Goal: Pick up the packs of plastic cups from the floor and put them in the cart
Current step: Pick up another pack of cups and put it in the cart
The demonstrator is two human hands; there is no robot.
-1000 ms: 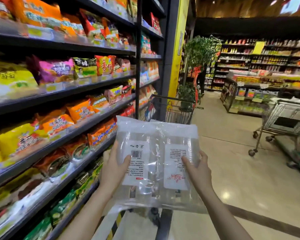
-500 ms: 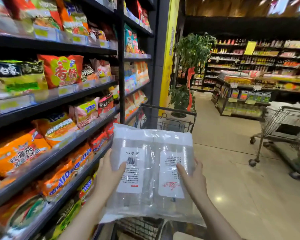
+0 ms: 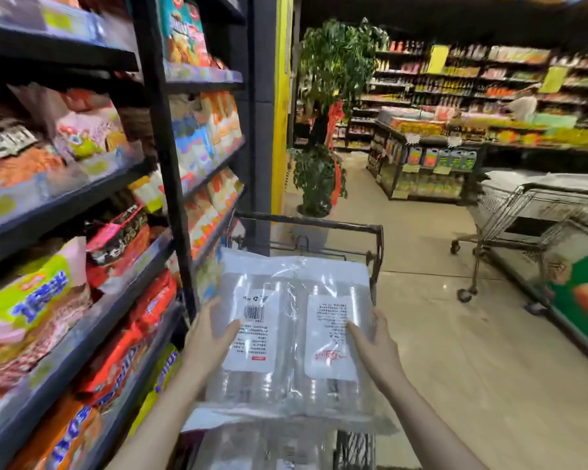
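Two clear packs of plastic cups point(image 3: 291, 334) with white labels lie side by side between my hands, held over the wire cart point(image 3: 375, 252). My left hand point(image 3: 206, 340) grips the left side of the packs, thumb on the barcode label. On the right side, my right hand point(image 3: 375, 344) grips them with the thumb on the other label. Below them, inside the cart, lies another clear pack of cups point(image 3: 269, 446), partly hidden by the held ones.
Black shelves point(image 3: 82, 184) full of snack bags run along the left, close to the cart. A potted plant point(image 3: 316, 178) stands ahead by a yellow pillar. A second cart point(image 3: 523, 225) stands on the tiled floor to the right, next to a freezer.
I have stepped forward to the cart. The packs, still gripped in both hands, have moved from in front of the cart to above its basket.
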